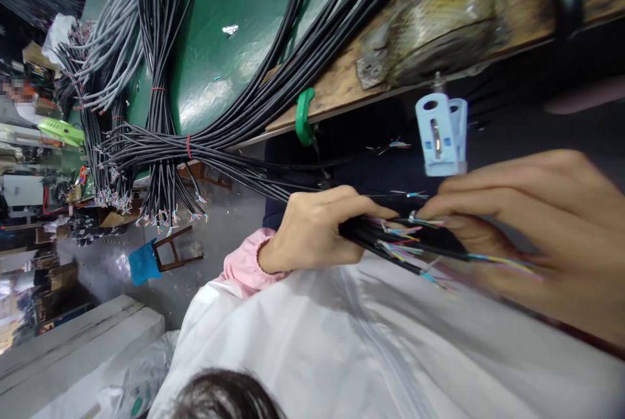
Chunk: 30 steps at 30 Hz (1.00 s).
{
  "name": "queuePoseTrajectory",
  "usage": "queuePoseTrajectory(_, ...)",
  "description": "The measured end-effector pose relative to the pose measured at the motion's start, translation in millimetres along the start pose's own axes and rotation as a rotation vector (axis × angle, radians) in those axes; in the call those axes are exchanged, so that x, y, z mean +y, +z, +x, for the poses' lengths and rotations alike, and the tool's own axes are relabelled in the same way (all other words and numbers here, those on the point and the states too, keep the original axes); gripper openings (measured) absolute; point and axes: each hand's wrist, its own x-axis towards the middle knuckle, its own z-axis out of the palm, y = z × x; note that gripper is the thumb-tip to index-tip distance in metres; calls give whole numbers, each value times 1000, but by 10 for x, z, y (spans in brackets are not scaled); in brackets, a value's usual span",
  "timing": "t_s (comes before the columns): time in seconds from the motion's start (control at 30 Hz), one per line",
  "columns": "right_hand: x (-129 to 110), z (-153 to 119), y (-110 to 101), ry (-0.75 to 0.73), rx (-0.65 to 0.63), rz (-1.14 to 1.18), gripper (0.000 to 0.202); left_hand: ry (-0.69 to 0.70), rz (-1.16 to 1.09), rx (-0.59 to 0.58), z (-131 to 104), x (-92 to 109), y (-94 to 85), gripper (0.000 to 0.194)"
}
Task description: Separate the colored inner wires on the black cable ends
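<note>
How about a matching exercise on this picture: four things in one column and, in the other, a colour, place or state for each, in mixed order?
1. Left hand
2. Peg
3. Stool
4. Tie

A. On the floor
B. Red
C. Holding black cables
D. Pale blue

Pairs: 1-C, 2-D, 3-A, 4-B.

At 3 o'clock the right hand (527,217) is blurred and cut off by the edge; how it meets the coloured wire ends (502,263) cannot be told. Near the centre, the left hand (317,227) hides part of its black cables (374,237). At 7 o'clock, dark hair (224,399) is cropped.
</note>
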Motion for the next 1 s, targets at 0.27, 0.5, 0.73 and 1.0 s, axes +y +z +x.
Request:
queuePoseTrajectory(0.27,140,301,76,687,119,391,52,126,80,514,11,143,191,16)
queuePoseTrajectory(0.5,-32,615,183,1014,89,921,57,131,190,777,252,314,152,21)
queuePoseTrajectory(0.73,32,605,225,1157,55,1097,67,123,235,802,329,307,194,23)
queuePoseTrajectory(1.0,133,581,192,944,-139,1227,61,48,292,587,222,191,301,21)
